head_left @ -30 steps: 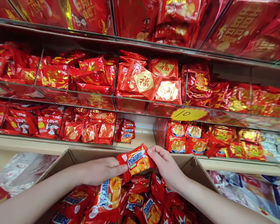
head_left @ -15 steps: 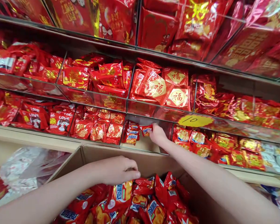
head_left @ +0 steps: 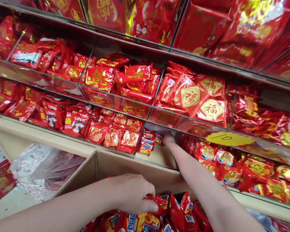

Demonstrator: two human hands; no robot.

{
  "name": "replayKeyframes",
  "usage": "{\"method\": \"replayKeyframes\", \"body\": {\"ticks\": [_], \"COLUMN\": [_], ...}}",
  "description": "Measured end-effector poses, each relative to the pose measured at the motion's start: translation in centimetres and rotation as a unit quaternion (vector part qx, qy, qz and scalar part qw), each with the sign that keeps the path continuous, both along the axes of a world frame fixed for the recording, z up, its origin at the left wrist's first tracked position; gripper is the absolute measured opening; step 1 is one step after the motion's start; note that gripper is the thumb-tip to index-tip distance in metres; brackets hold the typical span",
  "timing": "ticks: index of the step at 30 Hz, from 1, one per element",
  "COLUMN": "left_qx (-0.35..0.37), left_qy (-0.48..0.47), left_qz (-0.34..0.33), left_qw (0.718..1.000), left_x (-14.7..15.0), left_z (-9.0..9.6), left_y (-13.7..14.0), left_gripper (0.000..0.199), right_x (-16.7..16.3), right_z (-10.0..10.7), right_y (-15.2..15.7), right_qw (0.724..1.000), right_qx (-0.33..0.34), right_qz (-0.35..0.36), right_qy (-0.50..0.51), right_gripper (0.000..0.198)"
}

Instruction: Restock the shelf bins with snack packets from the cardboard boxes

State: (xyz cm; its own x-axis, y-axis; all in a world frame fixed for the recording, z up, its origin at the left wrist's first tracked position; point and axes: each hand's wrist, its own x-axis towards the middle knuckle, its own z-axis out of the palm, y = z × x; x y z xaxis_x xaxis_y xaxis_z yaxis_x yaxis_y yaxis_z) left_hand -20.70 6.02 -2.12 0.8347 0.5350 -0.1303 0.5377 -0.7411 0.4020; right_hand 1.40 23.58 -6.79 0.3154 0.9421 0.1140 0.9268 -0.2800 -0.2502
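Note:
My right hand (head_left: 168, 138) reaches into a partly filled compartment of the lowest shelf row. Its fingers are closed on a small red snack packet (head_left: 159, 139), which sits beside a stack of similar packets (head_left: 147, 144) at the compartment's left side. Below, my left hand (head_left: 135, 195) is over a cardboard box (head_left: 116, 162) full of loose red snack packets. Between its thumb and curled fingers is the edge of a red snack packet (head_left: 163, 203). The fingertips of my right hand are partly hidden.
Clear dividers separate neighbouring compartments of red and gold packets (head_left: 112, 137). A clear shelf front (head_left: 174, 117) with a yellow price tag (head_left: 229, 138) runs above my right hand. A crumpled plastic bag (head_left: 38, 167) lies left of the box.
My right hand has pushed the packet deeper, towards the back of the compartment. My left hand has gone lower into the box and closed on a packet. The view has shifted left.

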Motion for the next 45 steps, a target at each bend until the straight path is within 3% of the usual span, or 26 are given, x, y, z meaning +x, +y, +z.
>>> {"method": "replayKeyframes", "body": {"ticks": [8,13,17,20,22,24,28,33,38,41,45], "left_qx": [-0.02,-0.141,-0.239,-0.28,-0.288,-0.294,-0.335,-0.398,-0.44,-0.458,-0.423], "left_qy": [-0.027,-0.088,-0.221,-0.312,-0.348,-0.379,-0.421,-0.445,-0.475,-0.505,-0.514], "left_qz": [0.007,0.017,0.091,0.164,0.203,0.221,0.235,0.269,0.281,0.283,0.314], "left_qw": [0.999,0.986,0.941,0.893,0.869,0.849,0.81,0.756,0.708,0.675,0.677], "left_x": [0.4,0.3,0.5,0.9,1.1,1.3,1.7,1.9,1.8,1.8,1.8], "left_z": [-0.5,-0.1,0.2,0.4,0.5,0.7,0.9,1.3,1.6,1.4,1.2], "left_y": [1.2,1.5,1.7,1.7,1.6,1.3,0.6,0.0,-0.1,0.3,0.9], "left_gripper": [0.037,0.042,0.044,0.038,0.032,0.027,0.024,0.026,0.032,0.024,0.015], "right_x": [-0.1,-1.2,-2.0,-2.4,-2.5,-2.3,-2.0,-2.0,-2.2,-2.3,-2.5], "right_z": [-0.6,1.2,4.6,6.8,7.2,6.6,4.8,4.6,4.1,3.5,3.1], "right_y": [0.2,-0.7,-3.5,-8.6,-12.6,-16.0,-18.7,-18.9,-20.0,-20.3,-20.2], "right_qw": [0.999,0.998,0.997,0.988,0.971,0.929,0.845,0.763,0.736,0.719,0.716], "right_qx": [-0.026,-0.043,-0.015,0.049,0.097,0.144,0.074,-0.012,-0.021,-0.008,-0.031], "right_qz": [0.021,0.026,0.065,0.142,0.208,0.272,0.313,0.307,0.314,0.307,0.287], "right_qy": [0.022,0.022,0.025,0.039,0.067,0.206,0.427,0.568,0.6,0.623,0.635], "right_gripper": [0.026,0.026,0.021,0.016,0.022,0.027,0.027,0.025,0.024,0.028,0.032]}}
